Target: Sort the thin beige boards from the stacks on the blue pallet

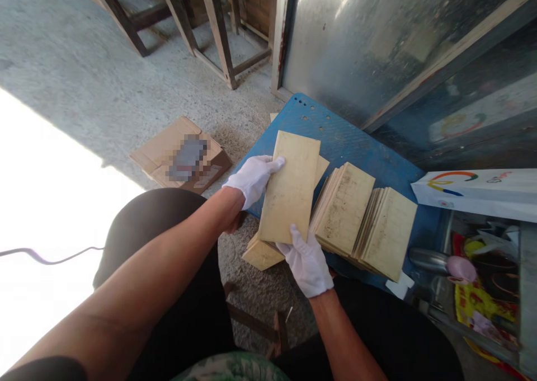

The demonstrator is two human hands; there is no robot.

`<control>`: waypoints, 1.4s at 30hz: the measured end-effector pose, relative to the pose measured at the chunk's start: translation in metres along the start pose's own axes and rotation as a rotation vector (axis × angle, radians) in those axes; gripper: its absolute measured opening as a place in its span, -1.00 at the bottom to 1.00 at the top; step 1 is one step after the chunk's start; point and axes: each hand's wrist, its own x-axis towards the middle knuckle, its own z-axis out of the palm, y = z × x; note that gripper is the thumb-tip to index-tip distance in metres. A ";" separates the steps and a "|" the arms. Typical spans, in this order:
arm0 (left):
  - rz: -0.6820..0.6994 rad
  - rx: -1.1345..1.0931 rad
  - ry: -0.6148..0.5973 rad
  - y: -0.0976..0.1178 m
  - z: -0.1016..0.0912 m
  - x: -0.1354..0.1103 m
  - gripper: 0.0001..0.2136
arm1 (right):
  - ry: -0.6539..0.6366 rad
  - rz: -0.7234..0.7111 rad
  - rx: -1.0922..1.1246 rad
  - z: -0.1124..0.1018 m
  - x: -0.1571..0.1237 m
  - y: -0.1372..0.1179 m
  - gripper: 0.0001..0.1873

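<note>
A flat, cream-coloured rectangular board (291, 185) is held between my two white-gloved hands, above the near left part of a blue table (272, 140). My left hand (255, 179) grips its left edge, thumb on the face. At the lower edge, my right hand (308, 260) pinches it with the thumb on top and the fingers underneath. Just right of it stand two leaning stacks of similar boards, one stack (348, 205) with dark smudges and another stack (390, 233) beyond it. Parts of more boards (263, 253) show beneath the held one.
A cardboard box (168, 137) with a blurred-out item on it lies on the concrete floor at left. Wooden stool legs (216, 34) stand behind. A glass-panelled door (335, 45) borders the table. At right are a white paper bag (482, 193), a steel flask (428, 259) and a cluttered bin (482, 291).
</note>
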 end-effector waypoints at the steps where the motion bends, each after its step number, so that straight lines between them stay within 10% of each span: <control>1: -0.002 0.000 0.024 -0.002 0.000 0.001 -0.76 | 0.007 0.016 -0.065 -0.003 0.000 0.001 -0.53; 12: 0.183 0.247 -0.166 -0.014 0.025 -0.016 -0.81 | 0.127 -0.203 -0.569 -0.023 -0.009 -0.055 -0.52; 20: 0.370 0.479 -0.415 -0.018 0.026 -0.031 -0.77 | 0.438 -0.320 -0.821 -0.046 -0.044 -0.101 -0.51; 27: 0.420 0.588 -0.541 -0.019 0.031 -0.036 -0.78 | 0.373 -0.259 -0.612 -0.041 -0.072 -0.095 -0.56; 42: 0.371 0.864 -0.933 -0.007 0.021 -0.042 -0.69 | 0.347 -0.112 -0.908 -0.043 -0.097 -0.047 -0.46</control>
